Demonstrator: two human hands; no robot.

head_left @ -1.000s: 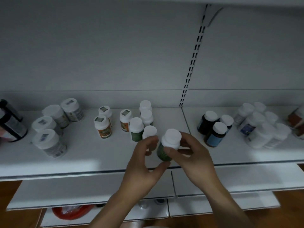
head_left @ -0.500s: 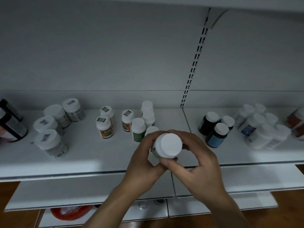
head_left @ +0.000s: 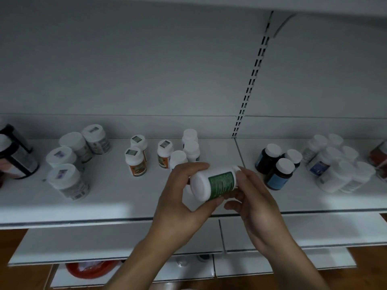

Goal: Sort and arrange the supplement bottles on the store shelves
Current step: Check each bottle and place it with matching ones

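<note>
Bottle (head_left: 217, 182), green label, lies sideways over shelf (head_left: 104, 197) front, left hand (head_left: 180, 197) & right hand (head_left: 257, 204) both curled round it. Best check label, then stand it upright w/ group (head_left: 191, 150) at 12 o'clock.

The white shelf (head_left: 104, 197) carries grey-labelled jars (head_left: 67, 181) at left, orange-labelled bottles (head_left: 136, 162) midway, dark bottles (head_left: 278, 173) at right.

The lone head-worn camera faces forward and down, close above the shelf (head_left: 100, 197).
</note>
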